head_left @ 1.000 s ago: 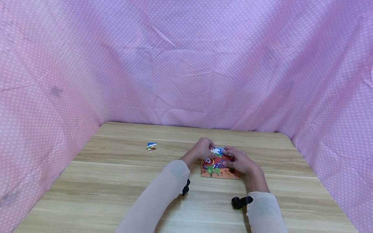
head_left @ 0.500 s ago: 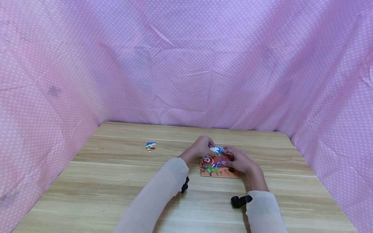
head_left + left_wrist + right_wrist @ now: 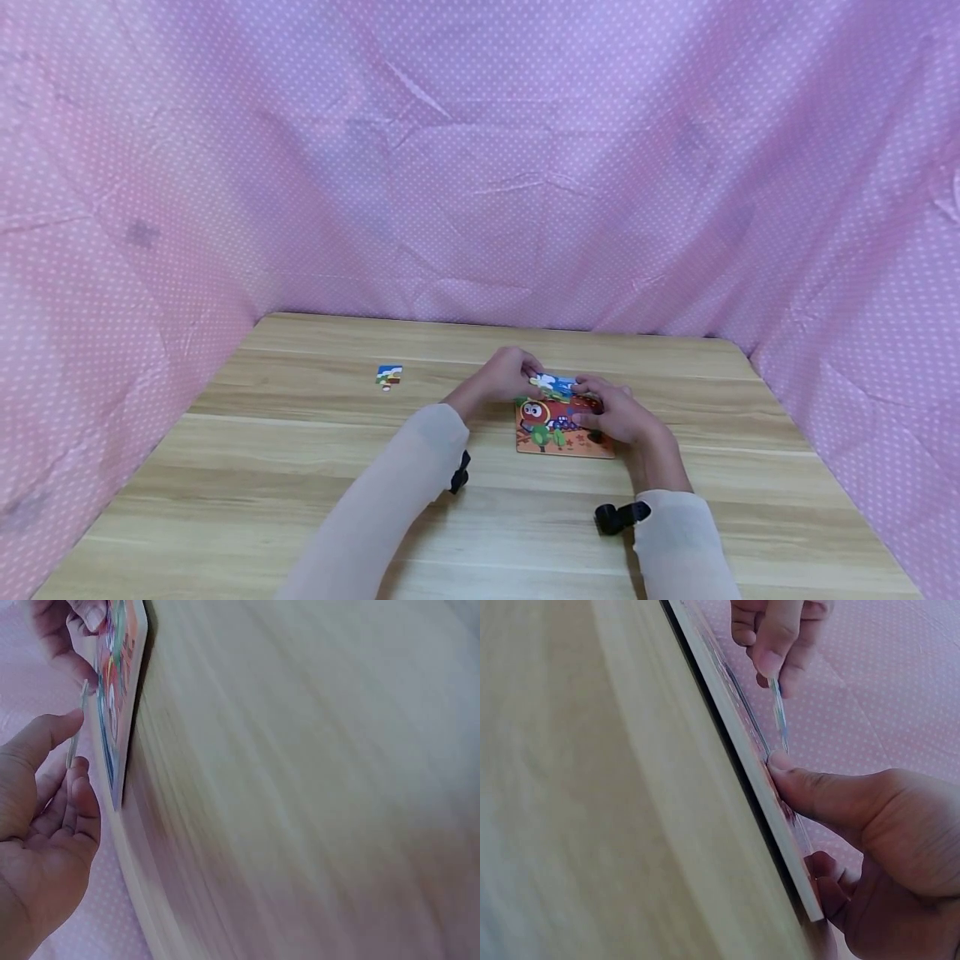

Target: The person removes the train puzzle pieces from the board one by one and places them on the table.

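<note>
A square picture puzzle board (image 3: 566, 443), with a red big-eyed cartoon creature over orange ground, lies on the table. My left hand (image 3: 504, 375) is at its far left edge, pinching a thin puzzle piece (image 3: 76, 736) between thumb and fingertips. The blue-and-white piece tilts just above the board in the wrist views. My right hand (image 3: 617, 412) holds the board's right side, its thumb (image 3: 810, 795) on the printed face and other fingers curled at the edge. Its index fingertip is close to the piece's right end. The board's far right part is hidden under this hand.
Another puzzle piece (image 3: 389, 377), with blue, white and brown print and a knob, lies apart at the left. The wooden table (image 3: 225, 500) ends at a pink dotted curtain (image 3: 480, 208) behind and at both sides. Black wrist cameras hang under both sleeves.
My left hand has shifted slightly left and away, drawing the pinched puzzle piece with it, so more of the piece shows. My right hand and the board have barely moved.
</note>
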The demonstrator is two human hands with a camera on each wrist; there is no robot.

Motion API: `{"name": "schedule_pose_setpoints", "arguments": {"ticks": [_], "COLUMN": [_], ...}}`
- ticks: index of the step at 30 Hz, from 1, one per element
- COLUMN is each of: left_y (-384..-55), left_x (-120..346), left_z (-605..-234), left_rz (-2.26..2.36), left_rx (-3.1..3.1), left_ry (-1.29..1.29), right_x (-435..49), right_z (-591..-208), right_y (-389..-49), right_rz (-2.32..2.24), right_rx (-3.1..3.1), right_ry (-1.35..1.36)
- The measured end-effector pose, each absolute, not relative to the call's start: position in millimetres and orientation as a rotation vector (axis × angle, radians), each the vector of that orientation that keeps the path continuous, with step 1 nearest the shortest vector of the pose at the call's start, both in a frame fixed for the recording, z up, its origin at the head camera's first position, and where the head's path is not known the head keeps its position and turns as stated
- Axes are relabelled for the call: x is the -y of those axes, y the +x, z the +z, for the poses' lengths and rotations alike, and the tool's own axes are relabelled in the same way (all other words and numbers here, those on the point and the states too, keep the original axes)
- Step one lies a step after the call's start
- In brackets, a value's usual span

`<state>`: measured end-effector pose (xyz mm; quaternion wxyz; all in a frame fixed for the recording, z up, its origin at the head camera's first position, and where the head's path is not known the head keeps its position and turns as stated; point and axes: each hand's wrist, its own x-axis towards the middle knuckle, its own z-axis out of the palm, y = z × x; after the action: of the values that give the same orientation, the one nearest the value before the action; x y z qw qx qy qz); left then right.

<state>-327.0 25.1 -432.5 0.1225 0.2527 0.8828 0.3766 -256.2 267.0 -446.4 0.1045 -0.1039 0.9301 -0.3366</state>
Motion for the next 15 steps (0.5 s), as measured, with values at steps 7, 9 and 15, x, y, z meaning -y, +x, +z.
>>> {"name": "schedule_pose_setpoints", "arguments": {"ticks": [7,9,15], "left_y": [-328,-328,-328], "left_x": [-9,-5,9], "left_z": [-436,-436,-434], "left_rz": [1.123,1.13,1.154], "left_rx": [-2.585,-2.587,-2.586], "left_ry": [0.756,0.757,0.733], "right_x": [-267,-267,-267], "right_z": [-448,-449,-450], "right_y": [-257,-257,-257], "right_rz": [-0.989,-0.984,-0.979], "right_rx": [-2.748,-2.755,-2.767], "right_ry": [-0.305,-0.316,-0.335]}}
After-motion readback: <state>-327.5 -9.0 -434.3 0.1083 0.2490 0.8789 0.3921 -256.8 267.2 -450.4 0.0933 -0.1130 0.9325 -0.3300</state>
